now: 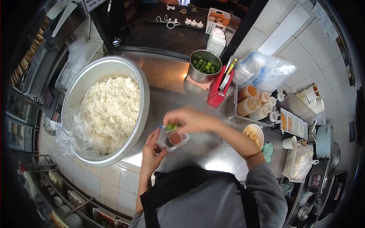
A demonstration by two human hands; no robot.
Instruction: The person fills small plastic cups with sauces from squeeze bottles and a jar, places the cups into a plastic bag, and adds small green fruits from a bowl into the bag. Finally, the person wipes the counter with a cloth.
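Note:
My left hand (151, 152) grips the near left side of a small clear plastic bag (183, 143) over the steel counter. In the bag sits a small round cup of reddish-brown sauce (175, 138). At the bag's mouth, my right hand (184, 118) is closed on small green limes (172, 126), its fingers a little smeared by motion. A metal pot of similar green limes (205, 65) stands farther back on a pink cloth (199, 82). Just right of that pot is a red tape dispenser (219, 90).
A huge metal pot of white rice (110, 114) fills the left side, with plastic sheeting (70, 131) over its rim. At right are a basket of sauce bottles (249, 106), a white bowl (253, 133), and a sectioned tray (292, 123). Stacked white containers (216, 42) stand behind.

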